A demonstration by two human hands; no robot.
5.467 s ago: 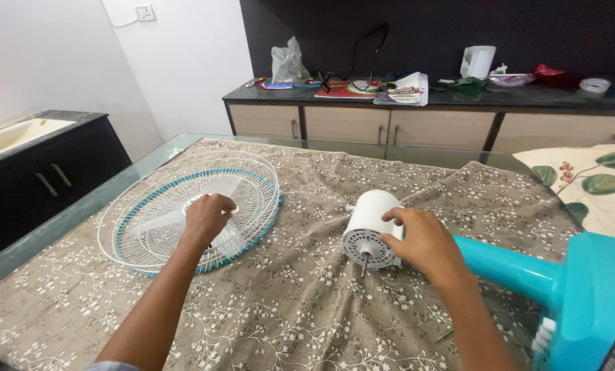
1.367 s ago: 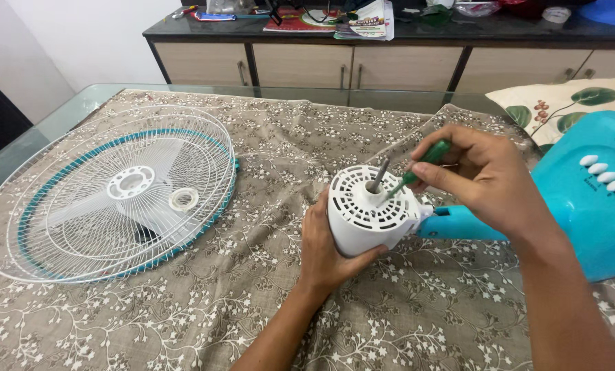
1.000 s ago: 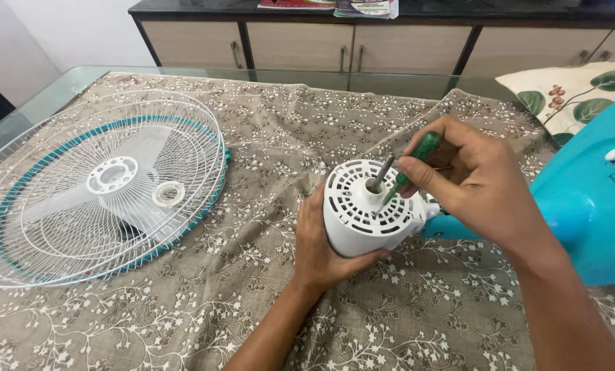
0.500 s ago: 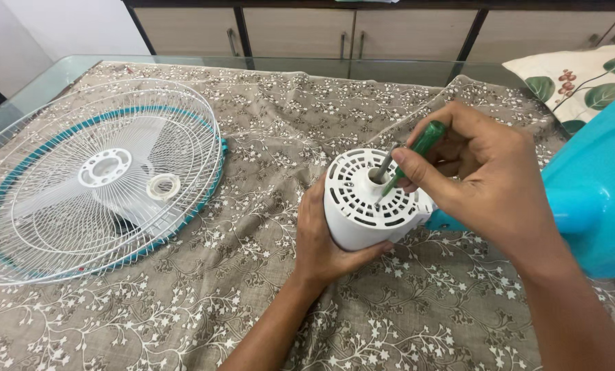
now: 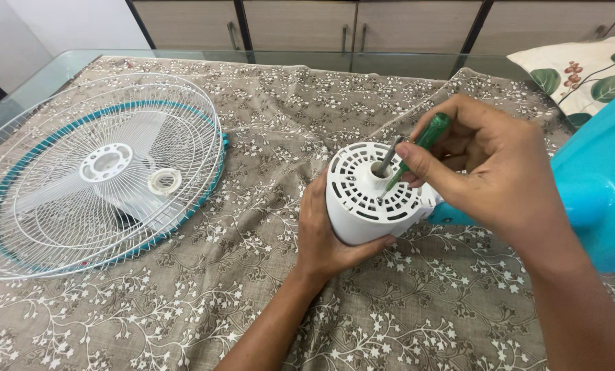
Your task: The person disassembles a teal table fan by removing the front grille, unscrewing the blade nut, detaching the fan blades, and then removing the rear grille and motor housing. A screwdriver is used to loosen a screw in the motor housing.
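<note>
Screwdriver tip set into the face of the fan motor

Nearest, the left hand [image 5: 328,237] cups the white motor housing [image 5: 369,199] from below, fingers clenched round its side; just beyond them the right hand [image 5: 489,172] pinches the green screwdriver [image 5: 417,148], its tip beside the metal shaft [image 5: 388,154] (the screw itself is hidden). I judge it best to keep the blade upright and the housing braced. Farther left of the fingers lies the wire guard [image 5: 98,172] on the cloth [image 5: 287,117].
</note>
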